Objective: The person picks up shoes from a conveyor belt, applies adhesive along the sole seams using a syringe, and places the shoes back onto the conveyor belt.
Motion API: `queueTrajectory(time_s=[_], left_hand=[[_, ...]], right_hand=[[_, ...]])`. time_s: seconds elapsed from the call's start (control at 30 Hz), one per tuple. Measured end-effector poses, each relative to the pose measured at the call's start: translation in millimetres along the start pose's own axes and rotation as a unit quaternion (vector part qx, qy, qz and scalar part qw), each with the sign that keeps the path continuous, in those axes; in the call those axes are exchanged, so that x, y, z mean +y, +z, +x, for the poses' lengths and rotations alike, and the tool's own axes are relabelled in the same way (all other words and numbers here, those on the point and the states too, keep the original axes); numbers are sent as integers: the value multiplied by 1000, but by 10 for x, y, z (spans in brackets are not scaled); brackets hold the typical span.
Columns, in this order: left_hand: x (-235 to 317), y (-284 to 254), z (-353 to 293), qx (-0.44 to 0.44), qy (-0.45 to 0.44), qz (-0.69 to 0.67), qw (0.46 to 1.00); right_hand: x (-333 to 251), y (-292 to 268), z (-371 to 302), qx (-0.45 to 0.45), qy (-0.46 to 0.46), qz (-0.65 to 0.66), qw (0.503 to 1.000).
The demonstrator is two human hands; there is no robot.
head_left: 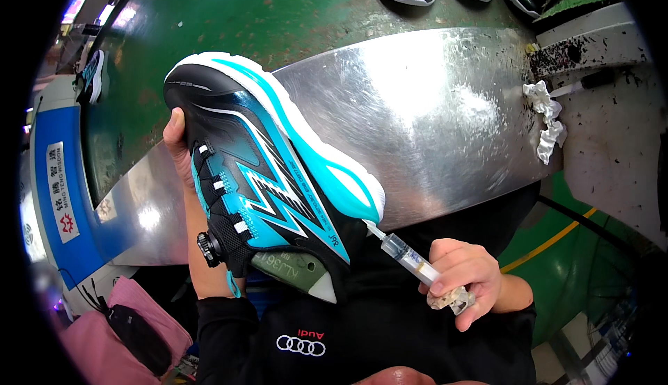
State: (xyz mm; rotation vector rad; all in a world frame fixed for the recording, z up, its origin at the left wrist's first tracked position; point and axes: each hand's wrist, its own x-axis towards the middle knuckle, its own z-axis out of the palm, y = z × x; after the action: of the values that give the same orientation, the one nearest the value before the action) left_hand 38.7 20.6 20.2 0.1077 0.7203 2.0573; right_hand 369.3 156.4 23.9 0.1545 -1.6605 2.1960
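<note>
Curled around the syringe (410,257), our right hand (462,278) held its nozzle (374,229) right by the heel (363,196) of the shoe (275,166), which lay up-left, slanting from upper left to centre; our left hand (179,147), partly hidden, clasped the shoe's left side.

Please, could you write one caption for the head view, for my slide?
Left hand holding a black-and-turquoise shoe; right hand holding a syringe, its tip near the shoe's heel.
</note>
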Motion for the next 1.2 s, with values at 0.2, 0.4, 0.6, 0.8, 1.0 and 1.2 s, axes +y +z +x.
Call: queueTrajectory(time_s=[0.2, 0.4, 0.6, 0.8, 1.0, 1.2], left_hand=[[-21, 52, 24, 34, -5, 33, 999], [139, 6, -132, 87, 15, 125, 988], [496, -384, -532, 139, -50, 241, 959], [578, -528, -949, 196, -18, 347, 917], [603, -597, -1512, 174, -34, 286, 942], [429, -548, -1877, 244, -43, 319, 915]], right_hand=[[87, -4, -35, 13, -12, 10, 1000], [152, -1, -31, 17, -29, 9, 999], [251, -20, -21, 27, -33, -8, 999], [299, 13, 65, 32, -26, -29, 999], [329, 93, 119, 40, -30, -47, 998], [404, 208, 108, 61, -51, -69, 994]])
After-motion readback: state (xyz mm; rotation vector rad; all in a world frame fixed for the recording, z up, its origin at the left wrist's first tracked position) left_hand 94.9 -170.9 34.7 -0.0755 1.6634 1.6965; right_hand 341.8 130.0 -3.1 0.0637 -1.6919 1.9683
